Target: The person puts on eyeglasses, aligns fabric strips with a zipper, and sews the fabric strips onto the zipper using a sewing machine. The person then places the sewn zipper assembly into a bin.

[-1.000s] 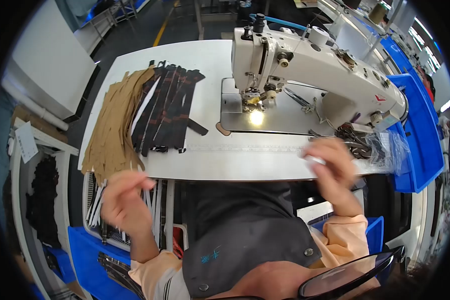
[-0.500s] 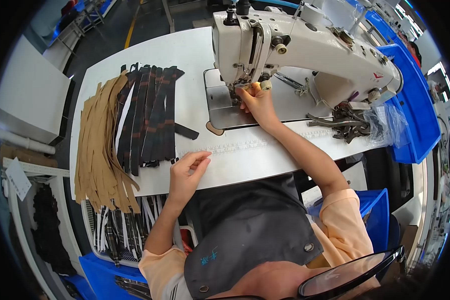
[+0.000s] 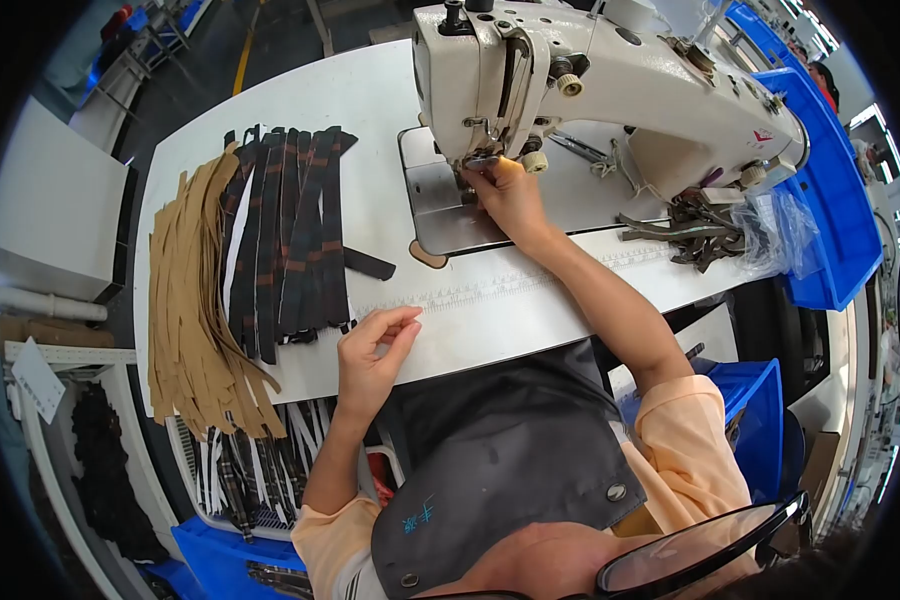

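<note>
My right hand point(image 3: 511, 205) reaches under the head of the white sewing machine point(image 3: 475, 75), its fingers pinched beside the needle area. What those fingertips hold is hidden or too fine to see. My left hand point(image 3: 372, 352) is above the front edge of the white table, thumb and forefinger curled together; anything between them is too small to make out. Left of the machine's metal bed plate point(image 3: 440, 200) lie dark plaid fabric strips point(image 3: 292, 235). Farther left, a bundle of tan strips point(image 3: 192, 300) hangs over the table edge.
A printed ruler point(image 3: 480, 292) runs along the table point(image 3: 370, 90). Scissors point(image 3: 582, 150) lie behind my right hand. Dark strip scraps point(image 3: 705, 232) and a clear plastic bag point(image 3: 782, 238) sit at right, by a blue bin point(image 3: 835, 240). A basket of strips point(image 3: 185, 450) stands below left.
The view has shifted slightly. My right hand stays under the machine head, its fingers drawn closer together near the needle. My left hand keeps nearly the same pose.
</note>
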The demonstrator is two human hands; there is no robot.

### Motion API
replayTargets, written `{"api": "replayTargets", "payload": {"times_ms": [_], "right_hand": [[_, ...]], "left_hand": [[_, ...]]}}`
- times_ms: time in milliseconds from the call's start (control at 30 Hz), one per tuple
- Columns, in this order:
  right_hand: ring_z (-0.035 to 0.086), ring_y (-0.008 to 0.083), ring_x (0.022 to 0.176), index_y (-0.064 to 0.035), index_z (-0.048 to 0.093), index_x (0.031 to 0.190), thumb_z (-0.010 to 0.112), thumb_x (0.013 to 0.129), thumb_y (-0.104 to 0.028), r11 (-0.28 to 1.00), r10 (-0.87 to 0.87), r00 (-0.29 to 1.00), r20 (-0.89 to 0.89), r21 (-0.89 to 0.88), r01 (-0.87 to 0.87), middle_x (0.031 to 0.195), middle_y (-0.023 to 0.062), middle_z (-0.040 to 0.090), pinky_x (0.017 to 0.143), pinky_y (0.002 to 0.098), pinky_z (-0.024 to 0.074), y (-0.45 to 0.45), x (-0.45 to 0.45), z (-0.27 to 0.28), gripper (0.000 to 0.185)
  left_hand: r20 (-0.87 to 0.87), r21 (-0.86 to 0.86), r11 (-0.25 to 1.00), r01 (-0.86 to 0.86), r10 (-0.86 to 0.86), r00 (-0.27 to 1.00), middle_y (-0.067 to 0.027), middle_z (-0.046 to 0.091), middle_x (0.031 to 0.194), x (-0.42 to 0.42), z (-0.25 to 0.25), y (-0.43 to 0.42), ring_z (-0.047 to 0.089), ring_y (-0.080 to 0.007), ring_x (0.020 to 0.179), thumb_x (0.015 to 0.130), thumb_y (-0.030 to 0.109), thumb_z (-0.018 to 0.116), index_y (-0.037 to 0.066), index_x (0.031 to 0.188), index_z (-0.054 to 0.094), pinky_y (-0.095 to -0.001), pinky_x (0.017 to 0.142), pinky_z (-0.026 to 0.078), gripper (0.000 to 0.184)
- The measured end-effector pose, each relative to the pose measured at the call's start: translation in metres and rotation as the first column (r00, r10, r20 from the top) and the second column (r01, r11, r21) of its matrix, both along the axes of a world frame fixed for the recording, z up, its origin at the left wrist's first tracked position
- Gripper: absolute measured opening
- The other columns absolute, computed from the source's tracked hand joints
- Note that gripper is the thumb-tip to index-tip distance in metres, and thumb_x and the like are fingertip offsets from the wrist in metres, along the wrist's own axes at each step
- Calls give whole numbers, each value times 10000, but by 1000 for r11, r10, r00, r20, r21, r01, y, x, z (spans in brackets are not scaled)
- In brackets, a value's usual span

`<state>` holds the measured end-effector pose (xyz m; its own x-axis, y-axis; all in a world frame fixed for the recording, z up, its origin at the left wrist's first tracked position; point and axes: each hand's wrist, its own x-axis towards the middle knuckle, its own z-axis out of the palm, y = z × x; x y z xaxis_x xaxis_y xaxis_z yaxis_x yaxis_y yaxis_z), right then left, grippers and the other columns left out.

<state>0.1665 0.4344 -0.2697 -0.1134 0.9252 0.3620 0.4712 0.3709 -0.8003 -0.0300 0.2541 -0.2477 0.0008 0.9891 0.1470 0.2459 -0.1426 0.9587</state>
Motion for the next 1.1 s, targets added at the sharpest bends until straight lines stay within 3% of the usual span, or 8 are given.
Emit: {"api": "replayTargets", "payload": {"times_ms": [233, 433, 567, 633, 700, 800, 933, 1100], "right_hand": [[559, 64, 564, 12, 639, 911, 611, 892, -109, 939, 72, 996, -48, -333, -84, 705, 35, 634, 518, 232, 444, -28, 20, 36, 126], [528, 94, 503, -3, 545, 761, 531, 938, -198, 923, 197, 979, -45, -329, -201, 565, 41, 553, 483, 266, 409, -50, 70, 32, 264], [504, 60, 510, -40, 584, 711, 540, 939, -221, 881, 183, 977, -114, -421, -214, 593, 12, 559, 472, 210, 391, -45, 87, 38, 295], [538, 53, 530, -14, 624, 1017, 601, 892, -127, 850, 103, 944, -314, -464, -248, 689, 28, 626, 473, 176, 410, -37, 92, 32, 170], [595, 78, 570, 9, 476, 1286, 600, 886, -101, 766, 132, 930, -342, -560, -315, 836, 74, 664, 486, 166, 477, -22, 91, 43, 433], [614, 82, 635, 28, 461, 1289, 566, 910, -85, 639, 131, 831, -541, -595, -488, 922, 85, 648, 522, 174, 528, 9, 85, 31, 409], [621, 78, 674, 0, 588, 983, 580, 906, -72, 652, 162, 825, -542, -569, -501, 868, 66, 639, 545, 174, 539, 38, 69, 17, 105], [629, 82, 689, -11, 611, 936, 635, 876, -85, 733, 131, 878, -460, -551, -398, 810, 57, 642, 561, 177, 536, 36, 62, 15, 97]], "left_hand": [[7, -6, 1000, -24, 24, 1000, -56, 653, 885, 2, -1, -1, 605, -91, 784, 832, -12, 640, -26, 1000, 656, -208, 723, 472, 169], [-3, 94, 994, -51, 51, 999, -74, 660, 861, 5, -2, -2, 616, -112, 735, 817, -14, 652, -17, 969, 662, -225, 665, 483, 152], [-173, 400, 915, -50, 129, 976, -64, 627, 716, 8, 0, -26, 603, -165, 591, 744, 82, 751, 33, 849, 664, -264, 532, 458, 145], [-237, 465, 884, -35, 162, 958, -44, 589, 651, 8, -2, -53, 568, -175, 538, 717, 129, 778, 48, 811, 655, -273, 506, 445, 175], [-278, 341, 930, -134, 236, 931, -58, 632, 704, 3, -6, -93, 598, -175, 580, 719, 71, 764, 34, 824, 673, -270, 514, 450, 144], [-266, 183, 897, -401, 438, 859, -78, 639, 709, -6, -14, -152, 597, -148, 604, 740, 12, 729, -3, 822, 677, -254, 536, 438, 98], [-349, 21, 665, -747, 705, 618, -107, 638, 722, -28, -36, -228, 596, -169, 598, 813, 87, 679, -2, 811, 666, -290, 552, 454, 90], [-435, -180, 456, -872, 758, 486, -102, 636, 665, -63, -44, -265, 585, -165, 567, 825, 163, 674, -6, 848, 669, -275, 558, 451, 170]]}}
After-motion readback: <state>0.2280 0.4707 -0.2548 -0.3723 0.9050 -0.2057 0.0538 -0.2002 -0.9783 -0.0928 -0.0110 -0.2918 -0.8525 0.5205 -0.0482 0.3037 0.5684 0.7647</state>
